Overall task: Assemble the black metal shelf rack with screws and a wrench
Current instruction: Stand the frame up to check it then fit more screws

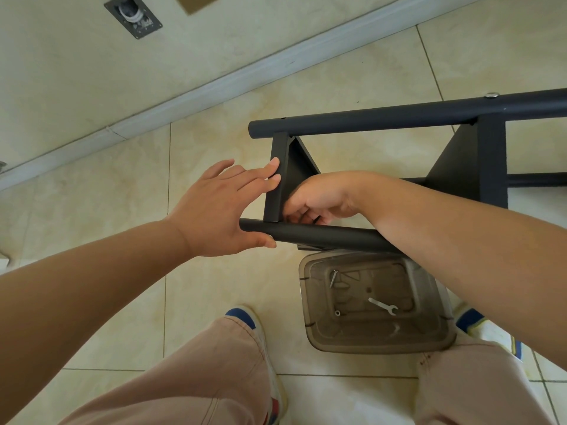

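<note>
Far left, a grey metal floor box [133, 16] with coiled cable inside sits in the pale surface beyond the white baseboard [214, 84].

The left hand [214, 207] is spread, its straight fingertips [274, 164] pressing on the outer face of the end shelf panel [277, 179], while its thumb lies under the end of the near tube [306, 236].

The black metal shelf rack [399, 118] lies on its side on the beige tiled floor [107, 286], in the right half of the view. Its long axis runs left to right: the open tube ends point left and the frame runs off the right edge. The far tube [368, 119] and the near tube lie roughly parallel, joined by the end shelf panel at the left and a second shelf panel [491, 161] further right. A silver screw head [491, 95] sits on top of the far tube above that second panel.

The right hand [316, 200] reaches in behind the end shelf panel, fingers curled at the joint with the near tube; what they pinch cannot be told.

Nearer, just below the near tube and between the person's shoes, stands a clear brownish plastic tub [306, 332]. Inside it lie a screw [333, 277] at the far left, a small washer or nut [337, 313] near left, and a silver wrench [383, 306] in the middle.
</note>
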